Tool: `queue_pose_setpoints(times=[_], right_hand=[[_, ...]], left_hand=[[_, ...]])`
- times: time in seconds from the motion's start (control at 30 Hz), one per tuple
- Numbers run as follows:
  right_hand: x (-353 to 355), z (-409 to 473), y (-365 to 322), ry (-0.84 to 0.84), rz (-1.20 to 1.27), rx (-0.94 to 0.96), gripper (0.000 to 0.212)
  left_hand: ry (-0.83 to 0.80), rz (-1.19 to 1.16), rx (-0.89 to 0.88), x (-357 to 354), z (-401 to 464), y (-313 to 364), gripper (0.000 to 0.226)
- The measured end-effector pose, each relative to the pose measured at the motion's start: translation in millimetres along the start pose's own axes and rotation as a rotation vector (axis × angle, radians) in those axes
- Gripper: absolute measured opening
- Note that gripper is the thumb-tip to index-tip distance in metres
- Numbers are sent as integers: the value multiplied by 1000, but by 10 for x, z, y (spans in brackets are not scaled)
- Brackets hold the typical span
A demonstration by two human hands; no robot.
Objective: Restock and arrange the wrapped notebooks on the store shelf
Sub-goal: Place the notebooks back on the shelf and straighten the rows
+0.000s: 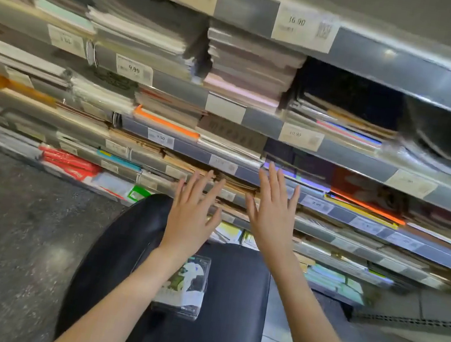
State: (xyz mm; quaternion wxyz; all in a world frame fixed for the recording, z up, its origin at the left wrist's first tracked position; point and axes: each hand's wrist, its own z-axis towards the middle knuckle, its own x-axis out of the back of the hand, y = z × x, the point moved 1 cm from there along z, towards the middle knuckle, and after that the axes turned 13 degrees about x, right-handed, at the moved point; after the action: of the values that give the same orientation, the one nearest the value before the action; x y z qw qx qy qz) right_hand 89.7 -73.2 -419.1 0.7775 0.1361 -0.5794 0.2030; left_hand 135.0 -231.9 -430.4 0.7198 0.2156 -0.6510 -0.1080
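My left hand [193, 210] and my right hand [273, 208] are both raised in front of the shelves, fingers spread, holding nothing. They hover near a stack of brown wrapped notebooks [234, 184] on a low shelf; whether they touch it is unclear. A small stack of plastic-wrapped notebooks [185, 285] with a green and white cover rests on my lap, partly hidden by my left forearm. The whole picture is blurred by motion.
Several grey metal shelves [382, 65] with price tags hold flat stacks of notebooks: pink ones [250, 65], an orange one [167, 123], red packs [69, 163]. My dark-trousered knees [229, 289] are below. Speckled floor lies to the left.
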Motion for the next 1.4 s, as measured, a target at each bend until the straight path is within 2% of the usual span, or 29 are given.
queue_pose_setpoints(times=[0.27,0.43,0.5,0.63,0.83,1.07,1.4], right_hand=[[-878,-663,-237,-195,107,-26,52],[-1405,-1038,-391,-309,221,-61,55],[-1619,-1173,-447,-335,273,-72,53],[-2024,-1385,-530,-416,359,-86,57],[-2561,-1521,-579,-517,521,-201,62],[-2857,-1514,-564,-524,781,-310,76],[-2940,-1469,-587,-626,883,-345,85]], left_hand=[[-159,-1,111,-630,-530,-543,53],[-246,14,182,-1042,-851,-872,73],[-285,7,224,-1228,-968,-1020,72],[-382,-6,330,-1610,-1183,-1366,56],[-443,-27,487,-1988,-1438,-1741,64],[-478,-187,707,-2282,-1600,-1862,81],[-527,-321,754,-2380,-1659,-1921,110]])
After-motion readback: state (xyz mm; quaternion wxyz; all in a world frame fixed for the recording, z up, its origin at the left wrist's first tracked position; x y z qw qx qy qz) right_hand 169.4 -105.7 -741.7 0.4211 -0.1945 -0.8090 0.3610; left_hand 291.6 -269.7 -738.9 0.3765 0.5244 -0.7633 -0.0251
